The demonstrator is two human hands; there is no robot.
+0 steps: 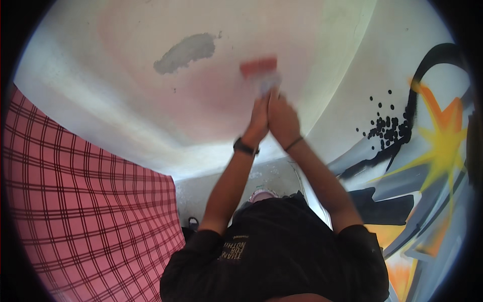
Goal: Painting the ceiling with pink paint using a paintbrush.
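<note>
Both my hands are raised together in front of the pale, pink-tinged wall [221, 116]. Between them is the handle of a wide paintbrush [258, 66], its head red and its lower part greyish white. My left hand [259, 120] is closed low on the handle, a dark band around its wrist. Pressed up against it, my right hand [284, 118] also grips the handle, with a thin dark band at the wrist. Motion smears the brush and fingertips, so I cannot tell whether the red head touches the wall.
A grey bare patch [186, 52] marks the wall left of the brush. Pink checked cloth or panelling [90, 201] covers the left side. Painted graffiti [437, 146] fills the right wall. Below, a round pinkish-white thing [262, 195] and a dark sandal [193, 221] show on the grey floor.
</note>
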